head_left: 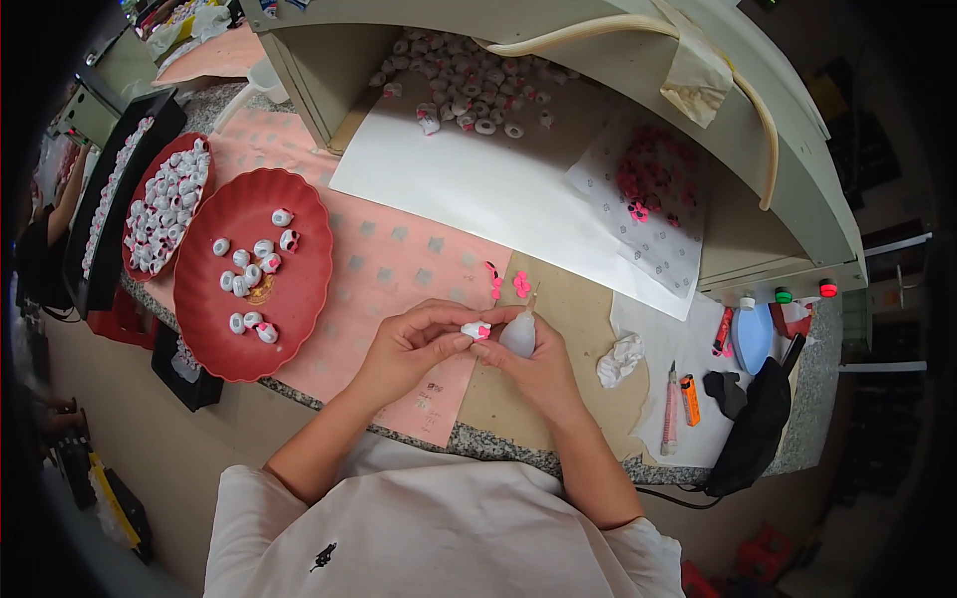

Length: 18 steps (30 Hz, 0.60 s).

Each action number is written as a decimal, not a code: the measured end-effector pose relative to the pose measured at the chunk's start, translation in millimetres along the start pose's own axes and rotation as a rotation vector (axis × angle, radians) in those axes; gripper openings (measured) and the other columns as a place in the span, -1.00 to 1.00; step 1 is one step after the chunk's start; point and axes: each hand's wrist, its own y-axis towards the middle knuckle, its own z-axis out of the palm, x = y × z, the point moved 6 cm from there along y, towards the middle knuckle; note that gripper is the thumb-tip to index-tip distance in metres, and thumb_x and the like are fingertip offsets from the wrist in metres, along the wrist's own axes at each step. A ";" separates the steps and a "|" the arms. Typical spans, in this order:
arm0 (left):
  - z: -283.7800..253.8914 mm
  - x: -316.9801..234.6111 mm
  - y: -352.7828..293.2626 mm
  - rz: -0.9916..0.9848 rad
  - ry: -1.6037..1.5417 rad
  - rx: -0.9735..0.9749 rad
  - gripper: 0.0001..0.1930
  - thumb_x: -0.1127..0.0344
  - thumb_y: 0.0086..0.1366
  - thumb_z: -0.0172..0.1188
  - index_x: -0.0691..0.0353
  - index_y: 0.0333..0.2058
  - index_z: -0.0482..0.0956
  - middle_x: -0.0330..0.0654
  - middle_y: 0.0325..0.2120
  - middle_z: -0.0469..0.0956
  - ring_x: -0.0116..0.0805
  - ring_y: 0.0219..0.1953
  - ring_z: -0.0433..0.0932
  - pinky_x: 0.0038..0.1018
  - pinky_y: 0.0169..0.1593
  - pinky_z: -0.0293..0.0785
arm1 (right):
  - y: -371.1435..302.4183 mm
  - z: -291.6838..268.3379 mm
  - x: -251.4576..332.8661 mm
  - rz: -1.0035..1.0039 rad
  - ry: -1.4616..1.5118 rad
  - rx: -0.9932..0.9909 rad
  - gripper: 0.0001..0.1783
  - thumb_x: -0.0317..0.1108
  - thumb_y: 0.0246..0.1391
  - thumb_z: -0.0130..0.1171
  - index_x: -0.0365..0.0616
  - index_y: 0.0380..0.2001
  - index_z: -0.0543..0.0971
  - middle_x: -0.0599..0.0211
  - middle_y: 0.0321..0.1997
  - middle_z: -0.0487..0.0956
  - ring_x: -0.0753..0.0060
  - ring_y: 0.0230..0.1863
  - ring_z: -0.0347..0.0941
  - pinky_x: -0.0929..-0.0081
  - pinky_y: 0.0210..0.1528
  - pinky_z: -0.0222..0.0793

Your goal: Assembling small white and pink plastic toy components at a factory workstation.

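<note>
The figure (470, 329), white, rounded and pink-patched, was between the left hand (419, 344) and right hand (538, 371), touched by both, its longer axis apparently left to right. The left hand was pinched on it; the right, part-curled, steadied it by thumb tip and held a translucent bottle (518, 337) just right of it. Lobed pink pieces (521, 285) lay beyond the figure, a scalloped red plate (191, 324) well left.

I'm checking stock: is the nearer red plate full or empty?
Partly filled: white pieces lie scattered on the red plate, leaving much of its surface bare.
</note>
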 end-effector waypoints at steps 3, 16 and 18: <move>1.7 4.0 2.0 -0.051 -0.057 0.001 -0.76 0.56 0.22 0.07 0.36 -0.11 0.46 -0.14 -0.11 0.43 -0.36 -0.06 0.46 -0.45 0.03 0.46 | 0.6 -3.0 1.5 -0.014 -0.025 -0.002 -0.65 -0.49 -0.05 0.27 -0.25 -0.16 0.44 0.39 -0.32 0.50 0.62 -0.33 0.43 0.65 -0.28 0.40; 3.0 5.4 6.6 -0.007 -0.040 0.066 -0.78 0.53 0.24 0.06 0.37 -0.12 0.45 -0.13 -0.09 0.42 -0.36 -0.05 0.45 -0.45 0.04 0.41 | 3.5 -3.7 3.0 -0.025 0.004 -0.014 -0.74 -0.55 -0.12 0.30 -0.19 -0.31 0.49 0.46 -0.29 0.51 0.69 -0.28 0.41 0.68 -0.26 0.36; 2.9 4.8 6.9 -0.007 -0.037 0.069 -0.78 0.53 0.24 0.06 0.37 -0.12 0.45 -0.13 -0.09 0.42 -0.37 -0.05 0.45 -0.45 0.04 0.41 | 4.0 -3.8 2.2 -0.026 0.012 -0.013 -0.75 -0.56 -0.12 0.30 -0.19 -0.32 0.50 0.46 -0.29 0.51 0.69 -0.28 0.41 0.68 -0.25 0.36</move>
